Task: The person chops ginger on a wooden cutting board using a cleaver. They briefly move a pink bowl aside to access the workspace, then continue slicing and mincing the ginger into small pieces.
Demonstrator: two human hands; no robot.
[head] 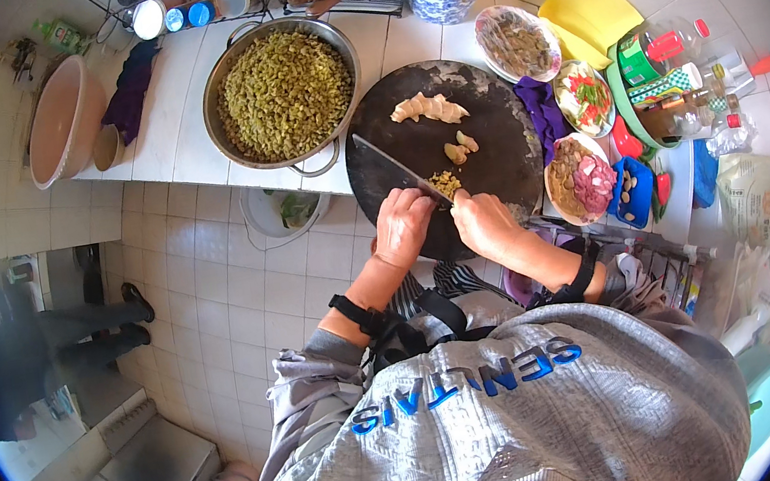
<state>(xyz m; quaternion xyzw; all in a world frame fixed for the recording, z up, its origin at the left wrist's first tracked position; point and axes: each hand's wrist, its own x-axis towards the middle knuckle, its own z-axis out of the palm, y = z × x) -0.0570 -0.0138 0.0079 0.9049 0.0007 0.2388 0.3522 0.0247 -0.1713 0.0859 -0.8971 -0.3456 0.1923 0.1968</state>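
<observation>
My right hand (489, 220) grips the handle end of a kitchen knife (392, 158), whose blade slants to the upper left across a round dark chopping board (379, 200). My left hand (403, 227) is curled against the near side of the blade; whether its fingers pinch anything is hidden. Finely chopped yellowish bits, probably ginger (445, 182), lie just beyond the blade. Farther up the board are small peeled ginger pieces (458, 149) and a larger pale knobbly piece of ginger (429, 109).
Left of the board stands a steel pot (213, 117) heaped with chopped green vegetable. To the right are a bowl of meat (594, 181), a plate of sliced peppers (585, 98), a purple cloth (540, 112) and bottles (695, 108). Another person (24, 350) stands at far left.
</observation>
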